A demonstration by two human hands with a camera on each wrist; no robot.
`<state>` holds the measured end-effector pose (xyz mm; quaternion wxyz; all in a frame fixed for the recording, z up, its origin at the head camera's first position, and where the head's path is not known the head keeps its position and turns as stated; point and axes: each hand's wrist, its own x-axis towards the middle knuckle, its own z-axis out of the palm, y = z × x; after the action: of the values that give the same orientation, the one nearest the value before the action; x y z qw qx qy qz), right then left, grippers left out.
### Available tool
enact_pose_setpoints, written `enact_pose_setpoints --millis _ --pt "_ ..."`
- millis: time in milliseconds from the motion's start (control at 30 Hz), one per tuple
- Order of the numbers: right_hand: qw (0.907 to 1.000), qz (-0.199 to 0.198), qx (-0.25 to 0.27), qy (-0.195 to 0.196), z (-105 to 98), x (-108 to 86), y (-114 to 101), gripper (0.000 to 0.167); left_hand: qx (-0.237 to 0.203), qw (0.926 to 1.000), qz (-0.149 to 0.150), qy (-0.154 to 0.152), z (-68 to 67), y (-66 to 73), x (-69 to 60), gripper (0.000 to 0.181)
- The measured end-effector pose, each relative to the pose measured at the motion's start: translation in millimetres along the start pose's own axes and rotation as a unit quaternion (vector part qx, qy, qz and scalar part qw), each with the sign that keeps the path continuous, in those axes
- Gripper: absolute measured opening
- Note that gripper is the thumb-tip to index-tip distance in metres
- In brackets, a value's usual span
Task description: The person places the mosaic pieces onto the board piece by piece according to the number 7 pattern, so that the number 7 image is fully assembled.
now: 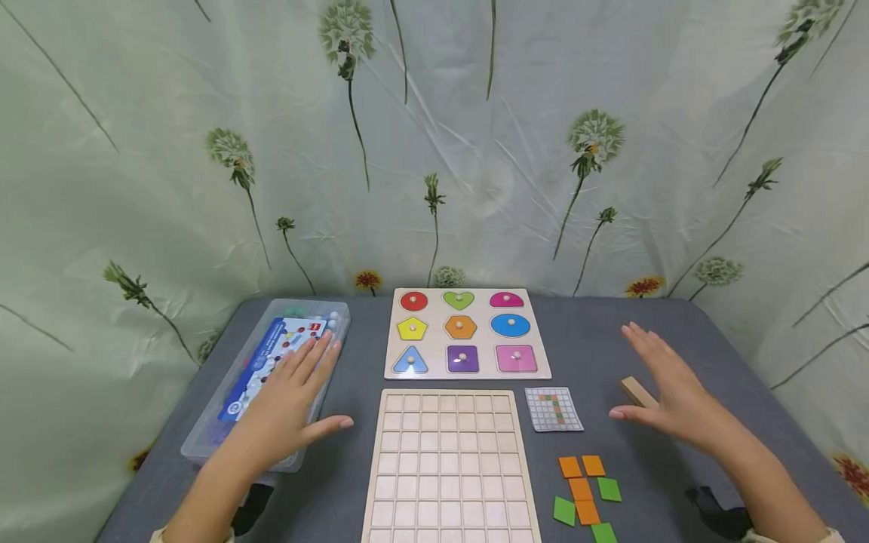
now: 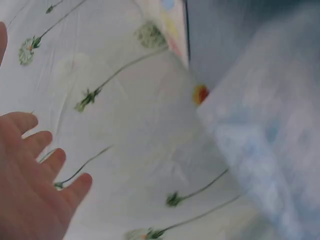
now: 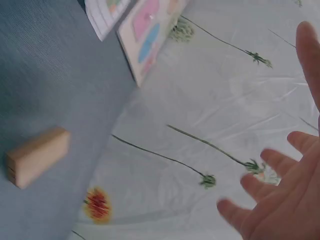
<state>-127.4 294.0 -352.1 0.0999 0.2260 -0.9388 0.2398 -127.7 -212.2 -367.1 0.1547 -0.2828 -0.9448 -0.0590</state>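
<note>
My left hand [image 1: 288,403] hovers over the clear plastic box [image 1: 204,445] at the left, fingers straight, thumb apart, holding nothing. Under its lid lies a blue and white printed card [image 1: 261,366]. On the other side, my right hand [image 1: 679,396] is spread with nothing in it, above the table near a small wooden block [image 1: 638,392]; the right wrist view shows that block [image 3: 39,156] apart from the fingers. Between the hands lies a wooden grid board [image 1: 448,467]. To its right are a small pattern card [image 1: 554,409] and several loose orange tiles [image 1: 580,489] and green tiles [image 1: 564,510].
Behind the grid board lies a knob puzzle board [image 1: 543,369] with several coloured shapes. A grey cloth [image 1: 489,385] covers the table. A white curtain with printed flowers [image 1: 475,188] hangs right behind the table's far edge.
</note>
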Motion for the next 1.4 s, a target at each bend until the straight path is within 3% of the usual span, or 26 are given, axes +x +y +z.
enact_pose_setpoints --millis 133,300,367,567,667,833,1033,1133,1267,1400 --pt "0.9974 0.032 0.061 -0.023 15 -12.1 -1 0.106 -0.068 0.9976 -0.008 0.011 22.3 12.1 -6.7 0.096" --pt "0.9927 0.074 0.082 -0.049 41 -30.6 0 0.090 -0.152 0.9865 -0.059 -0.017 51.3 27.2 -16.6 0.093" --pt "0.9889 0.095 0.093 -0.065 51 -36.2 1 0.084 -0.198 0.9756 -0.088 -0.039 60.8 33.2 -20.2 0.090" --pt "0.9712 0.145 0.140 -0.127 77 -47.8 6 0.074 -0.326 0.9263 -0.168 -0.086 80.0 47.1 -29.8 0.080" --pt "0.9705 0.139 0.140 -0.138 85 -52.1 9 0.066 -0.339 0.9187 -0.183 -0.086 86.6 49.6 -32.7 0.077" --pt "0.9727 0.147 0.120 -0.134 93 -53.7 9 0.045 -0.342 0.9185 -0.182 -0.079 94.9 50.3 -38.0 0.071" --pt "0.9657 0.209 0.091 -0.124 99 -51.3 5 0.036 -0.341 0.9281 -0.135 -0.062 99.2 51.3 -44.2 0.065" --pt "0.9685 0.195 0.094 -0.124 98 -51.9 7 0.031 -0.336 0.9317 -0.127 -0.054 99.8 51.7 -45.0 0.064" --pt "0.9689 0.183 0.105 -0.129 95 -51.0 7 0.025 -0.335 0.9319 -0.126 -0.058 100.3 50.9 -45.2 0.065" --pt "0.9631 0.205 0.128 -0.119 87 -42.4 0 0.028 -0.343 0.9275 -0.127 -0.077 100.3 50.2 -44.8 0.068"
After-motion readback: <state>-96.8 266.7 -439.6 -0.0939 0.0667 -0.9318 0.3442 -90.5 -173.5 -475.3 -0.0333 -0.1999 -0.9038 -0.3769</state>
